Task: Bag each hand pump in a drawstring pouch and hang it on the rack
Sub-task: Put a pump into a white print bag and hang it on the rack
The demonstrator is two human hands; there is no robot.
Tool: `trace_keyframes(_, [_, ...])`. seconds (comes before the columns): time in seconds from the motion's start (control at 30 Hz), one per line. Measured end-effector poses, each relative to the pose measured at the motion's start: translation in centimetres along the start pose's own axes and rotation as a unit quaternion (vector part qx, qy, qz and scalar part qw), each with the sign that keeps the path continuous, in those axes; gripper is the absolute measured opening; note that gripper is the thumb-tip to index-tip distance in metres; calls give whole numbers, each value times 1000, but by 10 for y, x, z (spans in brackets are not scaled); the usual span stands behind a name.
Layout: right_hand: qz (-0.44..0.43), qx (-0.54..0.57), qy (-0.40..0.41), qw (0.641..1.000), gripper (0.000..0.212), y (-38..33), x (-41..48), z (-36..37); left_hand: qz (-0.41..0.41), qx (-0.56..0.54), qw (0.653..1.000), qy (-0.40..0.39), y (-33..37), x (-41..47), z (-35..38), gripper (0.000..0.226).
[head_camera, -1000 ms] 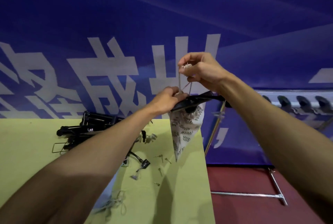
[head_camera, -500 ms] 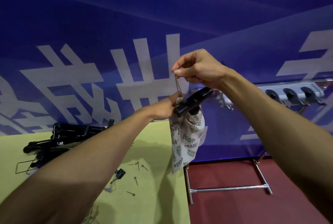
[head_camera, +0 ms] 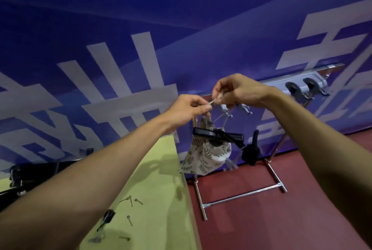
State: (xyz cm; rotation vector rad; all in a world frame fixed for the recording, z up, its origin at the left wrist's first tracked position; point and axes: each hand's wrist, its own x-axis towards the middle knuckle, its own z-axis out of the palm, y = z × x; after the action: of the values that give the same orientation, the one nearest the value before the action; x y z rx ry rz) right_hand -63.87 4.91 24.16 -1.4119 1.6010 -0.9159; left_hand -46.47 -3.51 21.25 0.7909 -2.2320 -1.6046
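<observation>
A leaf-print drawstring pouch [head_camera: 203, 155] hangs in mid-air by its cord, with the black handle of a hand pump [head_camera: 217, 136] sticking out across its mouth. My left hand [head_camera: 187, 109] pinches the cord just above the pouch. My right hand [head_camera: 237, 92] pinches the cord's other end beside it, right in front of the metal rack's top bar [head_camera: 298, 79]. The pump's black hose and fitting [head_camera: 251, 149] dangle to the right of the pouch.
The rack's hooks [head_camera: 302, 88] sit on its bar at the right, its metal feet [head_camera: 241, 195] on the red floor. A yellow-green table [head_camera: 161, 199] at the left carries more black pumps [head_camera: 34, 173], small needles [head_camera: 130, 201] and a clip [head_camera: 108, 215]. A blue banner stands behind.
The pouch with the pump has swung right, off the table and up to the rack. My left hand let go of the pump handle and now pinches the cord next to my right hand.
</observation>
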Motion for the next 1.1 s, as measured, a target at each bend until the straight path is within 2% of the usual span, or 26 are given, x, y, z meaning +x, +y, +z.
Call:
trace_keyframes(0.13, [64,-25,20,997,16,53,0,-12,-48,5,998,-26,-24,28,32,13])
trace_keyframes(0.27, [105,-31,79,991,22,96,0,-21,-106,-26,994,-8,-45,49,57,15])
trace_keyframes(0.37, [126,-101,108,981,23,117,5,-18,-143,-33,989,-16,-64,65,70,18])
trace_keyframes(0.47, [127,-159,171,964,24,132,14,-8,-162,-29,986,-6,-78,78,81,16])
trace_keyframes(0.67, [148,-126,278,941,14,160,32,4,-181,-6,983,40,-95,105,92,19])
trace_keyframes(0.87, [175,-119,270,939,16,176,47,8,-189,27,980,61,-114,124,94,17])
trace_keyframes(0.93, [180,-123,260,941,15,178,49,10,-184,38,981,41,-119,125,96,22])
trace_keyframes(1.03, [187,-127,261,938,15,176,49,13,-185,43,982,0,-118,125,98,15])
trace_keyframes(1.1, [191,-133,267,935,15,173,47,14,-179,45,983,-20,-116,124,93,23])
